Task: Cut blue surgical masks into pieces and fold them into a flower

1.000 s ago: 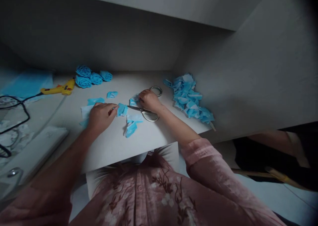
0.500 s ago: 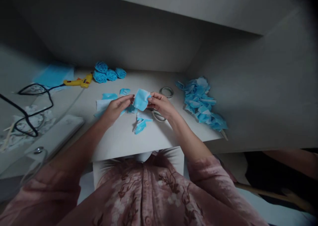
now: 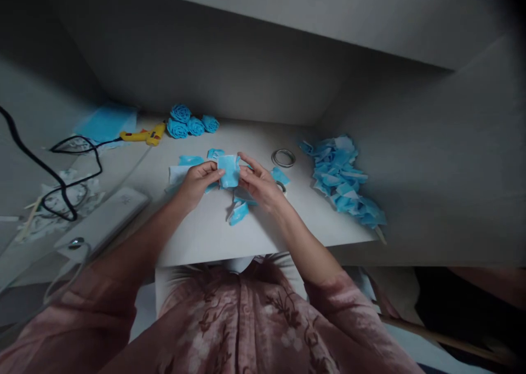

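Observation:
A small square piece of light blue fabric (image 3: 228, 171) is held up over the table, roughly flat and facing me. My left hand (image 3: 196, 187) pinches its left edge, thumb in front. At its right edge, my right hand (image 3: 263, 186) grips with thumb and fingers, the index finger raised along the top corner. Below and behind the hands lie blue and white scraps, including a crumpled piece (image 3: 238, 213). Scissors (image 3: 281, 187) are mostly covered by my right hand, with only a handle loop showing. Another blue scrap (image 3: 280, 175) rests beside that hand.
Several blue fabric roses (image 3: 179, 128) sit at the back beside a yellow glue gun (image 3: 143, 136) with a black cord. A ring-shaped coil (image 3: 283, 158) lies right of centre. A blue-white ruffled strip (image 3: 339, 176) is on the right, a white power strip (image 3: 109, 215) on the left.
The fabric piece is turned more upright and squarer to me between my hands. A blue scrap now shows right of my right hand. The whole view has shifted slightly.

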`<control>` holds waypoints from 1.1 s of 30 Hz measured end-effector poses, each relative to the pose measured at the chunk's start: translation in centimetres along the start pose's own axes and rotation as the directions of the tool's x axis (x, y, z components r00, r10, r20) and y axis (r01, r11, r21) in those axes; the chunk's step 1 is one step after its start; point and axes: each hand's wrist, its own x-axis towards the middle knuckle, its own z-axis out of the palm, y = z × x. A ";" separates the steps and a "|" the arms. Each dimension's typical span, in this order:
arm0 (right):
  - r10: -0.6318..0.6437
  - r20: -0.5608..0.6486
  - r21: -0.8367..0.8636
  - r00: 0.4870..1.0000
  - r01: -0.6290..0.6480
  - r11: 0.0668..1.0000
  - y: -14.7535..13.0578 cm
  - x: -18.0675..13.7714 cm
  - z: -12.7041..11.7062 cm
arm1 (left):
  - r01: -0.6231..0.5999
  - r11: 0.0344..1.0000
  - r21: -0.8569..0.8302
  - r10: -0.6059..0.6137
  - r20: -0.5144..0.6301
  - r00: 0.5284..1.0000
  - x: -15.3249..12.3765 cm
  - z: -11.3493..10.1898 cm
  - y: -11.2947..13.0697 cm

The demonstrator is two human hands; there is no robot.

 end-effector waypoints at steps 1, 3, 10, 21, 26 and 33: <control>-0.010 -0.015 -0.002 1.000 0.010 1.000 0.3 0.0 0.2 | 0.003 1.000 0.012 -0.003 -0.003 1.000 0.0 0.1 0.0; -0.041 -0.046 -0.024 0.998 0.040 0.999 0.7 0.1 0.3 | 0.012 0.999 0.033 -0.011 -0.017 1.000 -0.1 0.2 0.2; -0.462 -0.054 -0.693 0.885 0.300 0.656 -2.9 1.9 -3.6 | 0.018 0.997 0.073 -0.011 -0.097 0.995 -0.2 0.3 1.2; -0.141 0.205 -0.979 0.968 0.200 -0.047 -3.5 4.6 -7.7 | 0.016 0.992 0.126 -0.001 -0.117 0.993 -0.1 -0.1 0.8; -0.305 0.251 -0.949 0.919 0.296 0.111 -5.3 1.5 -7.7 | 0.005 0.987 0.159 0.012 -0.103 0.995 0.0 -0.2 0.5; -0.137 0.342 -0.938 0.930 0.346 0.010 -3.8 -4.0 -6.8 | -0.048 0.926 0.375 0.018 0.082 0.996 -0.4 0.1 0.6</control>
